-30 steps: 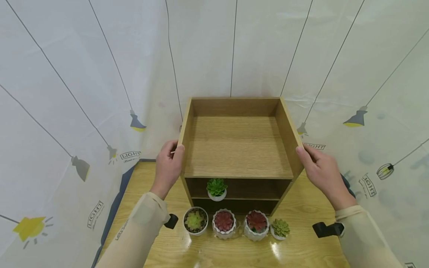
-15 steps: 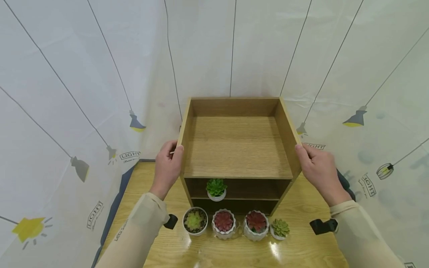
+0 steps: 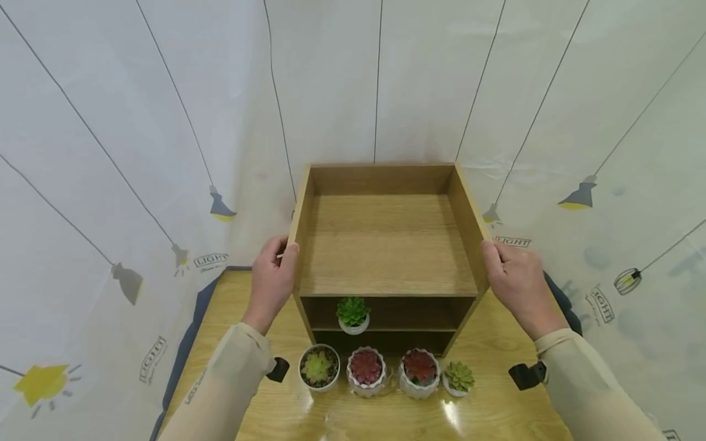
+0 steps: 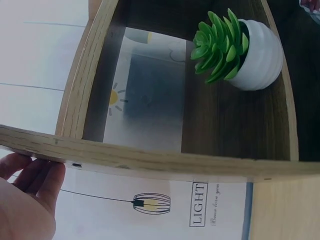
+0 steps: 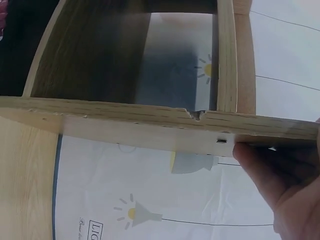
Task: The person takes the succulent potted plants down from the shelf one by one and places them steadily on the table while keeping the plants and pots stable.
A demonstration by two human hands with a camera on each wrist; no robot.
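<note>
A wooden shelf unit [image 3: 386, 245] stands against the backdrop, its top tray surrounded by raised sides. My left hand [image 3: 273, 278] grips the front of its left side panel, thumb on the inner side. On the opposite panel, my right hand [image 3: 518, 288] holds the front edge the same way. Fingers of the left hand [image 4: 30, 195] press the outer face in the left wrist view; those of the right hand [image 5: 290, 185] do so in the right wrist view. A green succulent in a white pot [image 3: 353, 315] sits on the middle shelf, left of centre.
Before the shelf, on the wooden table [image 3: 386, 422], stand a yellow-green plant in a white pot [image 3: 319, 367], two red succulents [image 3: 366, 367] in scalloped white pots, and a small pale green succulent [image 3: 459, 376]. Behind hangs a white sheet [image 3: 331, 79] printed with lamps.
The head view has shifted slightly, so the scene sits a little further left and lower. My right forearm has come slightly inward. Both hands keep their hold on the shelf unit.
</note>
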